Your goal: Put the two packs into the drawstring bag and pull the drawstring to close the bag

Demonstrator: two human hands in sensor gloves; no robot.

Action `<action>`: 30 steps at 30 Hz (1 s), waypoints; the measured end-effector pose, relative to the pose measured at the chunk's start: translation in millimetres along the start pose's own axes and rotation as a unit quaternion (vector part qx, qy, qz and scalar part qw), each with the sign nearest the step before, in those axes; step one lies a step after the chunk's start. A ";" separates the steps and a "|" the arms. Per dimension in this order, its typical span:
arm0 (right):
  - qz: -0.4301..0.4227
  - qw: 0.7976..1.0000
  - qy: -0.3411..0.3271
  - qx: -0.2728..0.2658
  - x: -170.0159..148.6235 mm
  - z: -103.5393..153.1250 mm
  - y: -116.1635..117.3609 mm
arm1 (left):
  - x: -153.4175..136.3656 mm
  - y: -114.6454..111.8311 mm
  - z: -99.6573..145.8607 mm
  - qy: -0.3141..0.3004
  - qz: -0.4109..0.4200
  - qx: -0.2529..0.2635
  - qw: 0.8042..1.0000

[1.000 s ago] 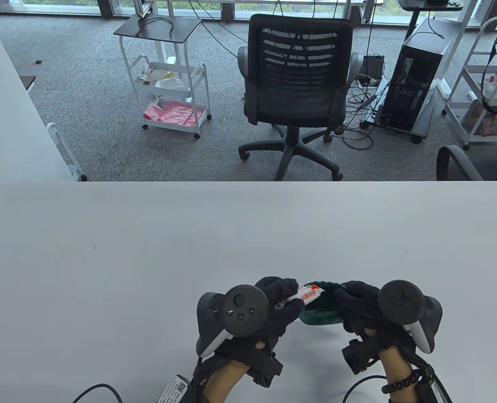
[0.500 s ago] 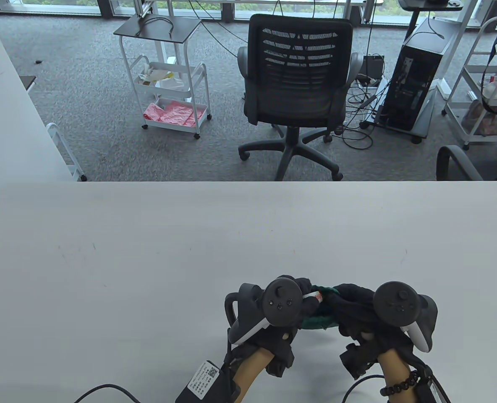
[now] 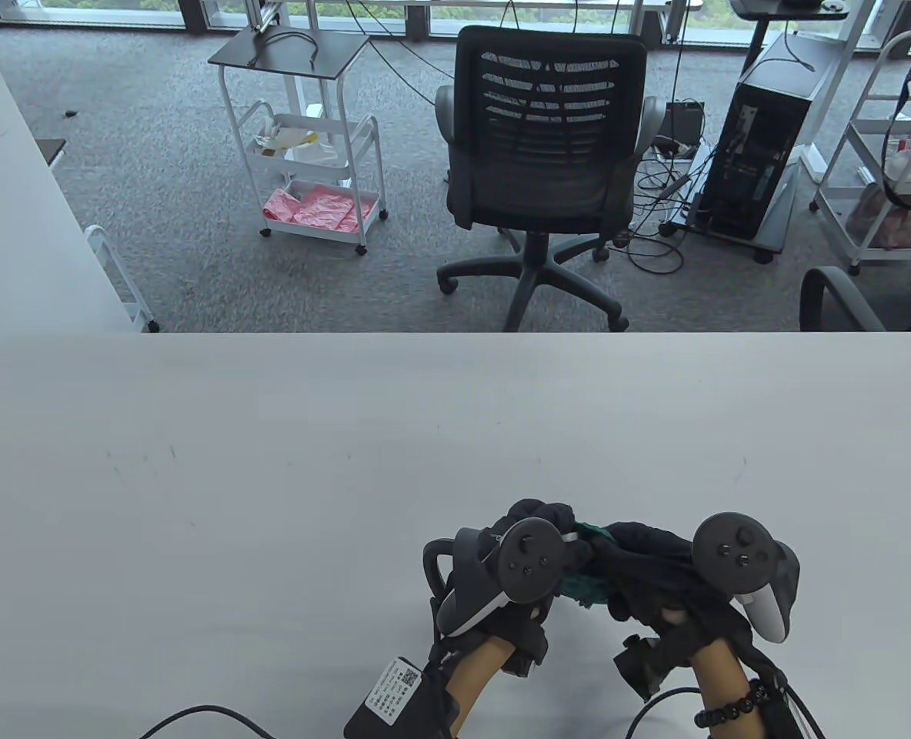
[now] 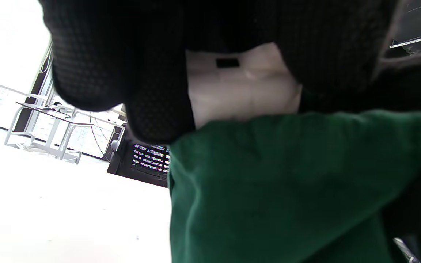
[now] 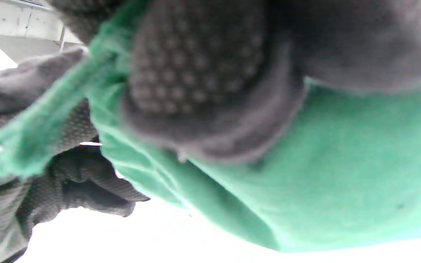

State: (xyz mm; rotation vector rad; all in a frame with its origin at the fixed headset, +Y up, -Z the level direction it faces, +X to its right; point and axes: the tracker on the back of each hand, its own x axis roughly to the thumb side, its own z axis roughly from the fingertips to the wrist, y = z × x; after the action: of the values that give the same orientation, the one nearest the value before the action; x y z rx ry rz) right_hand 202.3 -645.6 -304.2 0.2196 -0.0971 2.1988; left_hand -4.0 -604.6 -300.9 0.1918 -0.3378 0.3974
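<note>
The green drawstring bag (image 3: 585, 591) lies at the table's near edge between my two hands. My right hand (image 3: 626, 543) grips the cloth at its mouth; in the right wrist view a gloved finger (image 5: 196, 73) presses into the green bag (image 5: 342, 175). My left hand (image 3: 551, 525) pinches a white pack (image 3: 572, 536) at the bag's mouth, with only a sliver showing in the table view. The left wrist view shows the white pack (image 4: 239, 87) held under my fingers (image 4: 122, 73), its lower part behind the green bag (image 4: 287, 182). No second pack is visible.
The white table (image 3: 271, 477) stretches wide to the left and behind the hands. A black office chair (image 3: 548, 154) stands beyond the far edge. Cables trail from both wrists at the near edge.
My left hand has moved right up to the bag, and the pack has gone from mostly visible to almost hidden in the bag's mouth. The right hand kept its grip.
</note>
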 end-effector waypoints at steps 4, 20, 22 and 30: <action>-0.032 0.999 0.005 0.006 -5.6 -1.2 -0.6 | -2.4 -3.6 -1.8 0.002 0.013 0.006 1.000; -0.101 0.995 0.005 0.024 -11.9 -2.8 -0.5 | -28.7 -27.6 -0.8 0.120 0.021 -0.082 0.989; -0.092 0.995 -0.001 0.024 -10.5 -2.8 -0.5 | -41.5 -31.2 0.8 0.149 0.087 -0.121 0.978; 0.050 0.998 -0.015 0.020 -6.1 -3.7 5.2 | -59.2 -24.5 1.4 0.139 0.144 -0.097 0.975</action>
State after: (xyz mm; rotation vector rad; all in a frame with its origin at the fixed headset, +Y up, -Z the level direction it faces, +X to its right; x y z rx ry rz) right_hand 201.2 -653.0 -309.0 0.2748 -0.0834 2.2991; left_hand -45.7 -647.6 -323.7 -0.1076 -0.1248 0.6665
